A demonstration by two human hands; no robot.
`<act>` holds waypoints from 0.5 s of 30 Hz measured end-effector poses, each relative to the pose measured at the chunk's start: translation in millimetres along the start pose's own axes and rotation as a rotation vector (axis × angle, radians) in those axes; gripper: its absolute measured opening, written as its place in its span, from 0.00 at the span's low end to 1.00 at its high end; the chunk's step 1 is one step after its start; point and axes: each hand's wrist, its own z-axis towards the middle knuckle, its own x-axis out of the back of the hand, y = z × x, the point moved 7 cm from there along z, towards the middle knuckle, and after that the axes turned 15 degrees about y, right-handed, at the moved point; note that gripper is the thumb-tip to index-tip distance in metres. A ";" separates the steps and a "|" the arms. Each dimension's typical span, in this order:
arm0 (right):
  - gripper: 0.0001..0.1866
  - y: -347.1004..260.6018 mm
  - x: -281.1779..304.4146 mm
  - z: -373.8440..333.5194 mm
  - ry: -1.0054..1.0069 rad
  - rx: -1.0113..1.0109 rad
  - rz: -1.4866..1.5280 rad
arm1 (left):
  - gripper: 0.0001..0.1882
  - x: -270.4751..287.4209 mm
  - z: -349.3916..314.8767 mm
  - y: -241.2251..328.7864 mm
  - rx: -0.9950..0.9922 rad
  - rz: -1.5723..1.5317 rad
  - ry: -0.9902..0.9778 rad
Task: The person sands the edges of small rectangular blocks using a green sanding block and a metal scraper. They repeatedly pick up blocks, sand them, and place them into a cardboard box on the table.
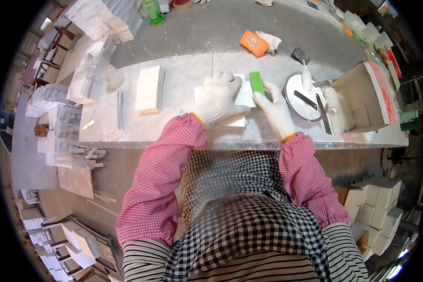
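Note:
My left hand point(217, 99), in a white knitted glove, lies over a white tile point(244, 96) with its fingers stretched out and the thumb apart. The edge of another white piece shows beneath it, near the front of the table. In my right hand point(276, 113), also gloved, a green rectangular block point(256, 84) is gripped between thumb and fingers. It stands at the right edge of the tile; the glove hides part of its lower end. To the left of my left hand sits a neat stack of white tiles point(148, 89).
Right of my hands, a round pan point(293, 111) holds white material, dark flat tools and a white bottle. Beside it lies an open cardboard box point(362, 101). An orange box point(254, 43) lies beyond my hands. More white slabs point(103, 21) are piled at the far left.

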 end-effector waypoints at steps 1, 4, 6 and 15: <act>0.33 0.2 -1.2 3.4 0.002 0.009 -0.010 | 0.38 -0.3 -0.3 -1.7 0.005 -0.003 0.006; 0.32 -6.7 9.7 -24.9 -0.027 0.155 -0.072 | 0.38 -1.1 -1.2 -1.5 0.022 0.010 0.009; 0.32 -9.0 12.8 -39.3 -0.024 0.172 -0.110 | 0.39 1.3 -0.4 -2.3 0.040 0.003 -0.037; 0.34 -15.4 -4.0 17.1 0.003 0.124 -0.273 | 0.39 1.0 0.7 -0.1 0.049 0.008 -0.037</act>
